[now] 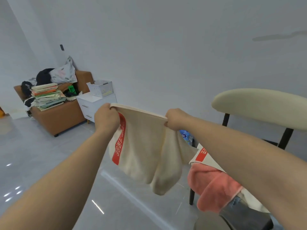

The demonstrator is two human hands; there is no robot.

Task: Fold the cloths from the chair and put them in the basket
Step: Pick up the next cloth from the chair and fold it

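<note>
A pale grey tiled floor [41, 155] fills the lower half of the view. At nine o'clock a brown sofa [63, 117] sits against the white wall, piled with a stack of books [48, 97], a patterned pillow [63, 73] and dark clothing. At three o'clock stands a chair [265, 105] with a curved cream backrest and black legs.

In the centre a cream cloth [146, 150] with a red printed band hangs in the air. Its top edge is stretched between both hands and its lower part sags in loose folds.

On the chair seat, at four to five o'clock, lies a pink cloth [212, 188]. A second cream cloth [204, 156] with a red band rests partly on it, half hidden by the right forearm.

At ten o'clock a white cabinet [94, 103] with two drawers stands just beside the sofa. A white perforated basket [101, 88] sits on top of it.

The left hand [106, 117] is curled into a fist around the hanging cloth's top left corner. The right hand [176, 118] grips the top right corner with its fingers curled.
</note>
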